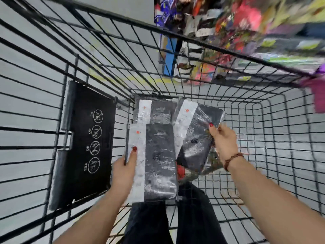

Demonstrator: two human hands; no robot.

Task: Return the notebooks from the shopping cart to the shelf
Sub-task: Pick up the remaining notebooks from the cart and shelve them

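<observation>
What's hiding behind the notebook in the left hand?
Behind the notebook in the left hand lies a third wrapped notebook, top half showing in the cart. Its lower part is covered. Something red peeks out beside it, too hidden to name.

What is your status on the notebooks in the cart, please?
Left hand grips one wrapped notebook. Right hand grips second notebook. Third notebook lies in cart. Nothing blocking.

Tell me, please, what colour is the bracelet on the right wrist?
Reddish-brown beads, seen in the head view: bracelet.
</observation>
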